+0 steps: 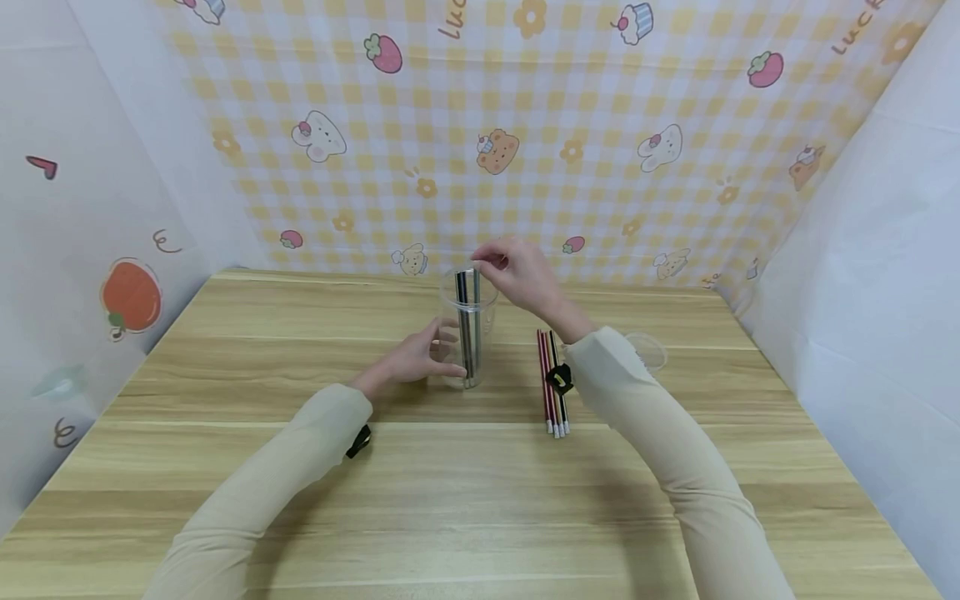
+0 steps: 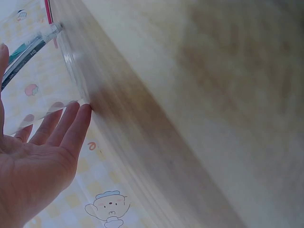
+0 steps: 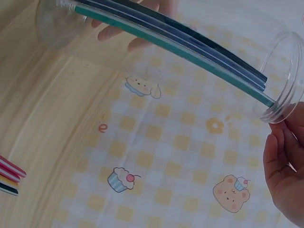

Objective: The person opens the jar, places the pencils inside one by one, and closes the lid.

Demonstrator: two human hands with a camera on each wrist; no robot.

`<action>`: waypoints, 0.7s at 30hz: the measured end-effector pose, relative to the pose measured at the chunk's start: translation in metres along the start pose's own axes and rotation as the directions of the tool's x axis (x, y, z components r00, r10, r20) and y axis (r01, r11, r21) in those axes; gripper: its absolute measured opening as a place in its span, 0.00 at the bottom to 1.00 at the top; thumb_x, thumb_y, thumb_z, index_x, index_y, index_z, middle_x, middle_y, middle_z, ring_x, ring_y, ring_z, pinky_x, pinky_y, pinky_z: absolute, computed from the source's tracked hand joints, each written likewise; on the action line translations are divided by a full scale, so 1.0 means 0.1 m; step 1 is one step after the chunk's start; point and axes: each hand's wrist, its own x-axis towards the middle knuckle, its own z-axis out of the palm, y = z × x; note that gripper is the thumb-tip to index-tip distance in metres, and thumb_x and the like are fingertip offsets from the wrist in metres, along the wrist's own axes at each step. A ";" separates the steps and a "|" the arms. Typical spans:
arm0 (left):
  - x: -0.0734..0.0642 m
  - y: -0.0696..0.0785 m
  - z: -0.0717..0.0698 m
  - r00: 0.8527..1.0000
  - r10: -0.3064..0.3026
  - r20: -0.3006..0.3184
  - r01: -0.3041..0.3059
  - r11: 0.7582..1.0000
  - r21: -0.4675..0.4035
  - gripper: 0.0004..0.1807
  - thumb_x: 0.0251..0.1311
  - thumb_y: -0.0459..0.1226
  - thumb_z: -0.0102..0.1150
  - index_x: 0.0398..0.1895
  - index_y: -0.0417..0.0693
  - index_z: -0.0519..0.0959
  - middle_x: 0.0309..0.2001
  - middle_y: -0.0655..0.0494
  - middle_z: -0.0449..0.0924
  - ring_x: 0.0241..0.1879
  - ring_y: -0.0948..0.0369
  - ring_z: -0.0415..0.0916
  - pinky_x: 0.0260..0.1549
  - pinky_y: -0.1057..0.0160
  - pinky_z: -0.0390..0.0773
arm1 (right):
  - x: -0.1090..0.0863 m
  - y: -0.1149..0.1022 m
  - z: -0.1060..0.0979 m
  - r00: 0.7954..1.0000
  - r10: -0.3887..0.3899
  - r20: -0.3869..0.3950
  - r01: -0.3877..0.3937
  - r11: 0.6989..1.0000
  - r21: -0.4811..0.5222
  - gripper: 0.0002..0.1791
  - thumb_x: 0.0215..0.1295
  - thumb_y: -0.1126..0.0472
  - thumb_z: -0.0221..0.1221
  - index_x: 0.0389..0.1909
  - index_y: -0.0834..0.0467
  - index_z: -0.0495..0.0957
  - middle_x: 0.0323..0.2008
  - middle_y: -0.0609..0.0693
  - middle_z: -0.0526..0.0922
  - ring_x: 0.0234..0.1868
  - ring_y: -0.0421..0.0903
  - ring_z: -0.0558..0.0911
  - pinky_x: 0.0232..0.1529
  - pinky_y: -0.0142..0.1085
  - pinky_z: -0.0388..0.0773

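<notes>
A clear plastic jar (image 1: 487,321) stands upright on the table. Inside it are several pencils (image 1: 463,325), dark and blue-grey, plus a green pencil (image 3: 175,50), with their white erasers at the bottom. My left hand (image 1: 420,354) holds the jar low on its left side, thumb in front and fingers behind. In the left wrist view its fingers (image 2: 69,123) spread along the clear wall. At the jar's mouth my right hand (image 1: 517,271) pinches the green pencil's upper end with thumb and fingertips; the rim (image 3: 280,99) partly covers the contact.
Red, yellow and black pencils (image 1: 551,400) lie side by side on the wooden table (image 1: 450,500), right of the jar. Behind the right sleeve shows a clear round lid (image 1: 652,348). A checked cloth backdrop (image 1: 450,100) rises behind, with white sheets at both sides.
</notes>
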 end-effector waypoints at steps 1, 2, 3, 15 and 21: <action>0.00 0.00 0.00 1.000 0.003 0.001 -0.003 1.000 -0.002 0.43 0.43 0.44 0.67 0.61 0.50 0.54 0.56 0.41 0.64 0.55 0.50 0.63 0.54 0.52 0.61 | 0.00 0.01 0.00 1.000 -0.002 -0.006 0.002 1.000 -0.003 0.07 0.59 0.66 0.55 0.34 0.64 0.80 0.33 0.53 0.80 0.31 0.43 0.75 0.34 0.32 0.73; 0.00 0.00 0.00 1.000 0.007 0.003 -0.007 1.000 -0.005 0.43 0.43 0.44 0.67 0.61 0.50 0.53 0.56 0.40 0.63 0.55 0.49 0.63 0.54 0.52 0.61 | 0.00 0.01 0.00 1.000 -0.007 -0.013 0.007 1.000 -0.007 0.07 0.59 0.66 0.55 0.34 0.64 0.80 0.33 0.53 0.80 0.31 0.43 0.75 0.34 0.32 0.73; 0.00 0.00 0.00 1.000 0.003 0.002 -0.003 1.000 -0.009 0.43 0.43 0.44 0.67 0.61 0.50 0.54 0.56 0.41 0.63 0.55 0.49 0.63 0.54 0.52 0.61 | 0.00 0.02 0.00 1.000 -0.014 -0.018 0.014 1.000 -0.014 0.07 0.59 0.66 0.55 0.34 0.64 0.80 0.33 0.53 0.80 0.31 0.43 0.75 0.34 0.32 0.73; -0.01 -0.01 0.01 1.000 0.016 -0.002 -0.016 1.000 -0.007 0.44 0.43 0.46 0.67 0.61 0.48 0.53 0.56 0.40 0.63 0.54 0.48 0.63 0.53 0.51 0.61 | 0.00 0.04 0.02 1.000 -0.001 0.000 0.001 0.999 -0.039 0.06 0.58 0.67 0.56 0.32 0.64 0.81 0.32 0.52 0.79 0.33 0.44 0.73 0.35 0.32 0.72; 0.01 -0.02 0.01 1.000 -0.016 -0.006 0.016 1.000 -0.015 0.43 0.42 0.43 0.68 0.60 0.51 0.54 0.56 0.43 0.64 0.54 0.51 0.64 0.54 0.53 0.61 | -0.01 0.03 0.02 0.999 0.044 0.024 -0.043 0.999 -0.029 0.07 0.58 0.65 0.57 0.35 0.62 0.81 0.32 0.51 0.75 0.30 0.44 0.72 0.30 0.32 0.71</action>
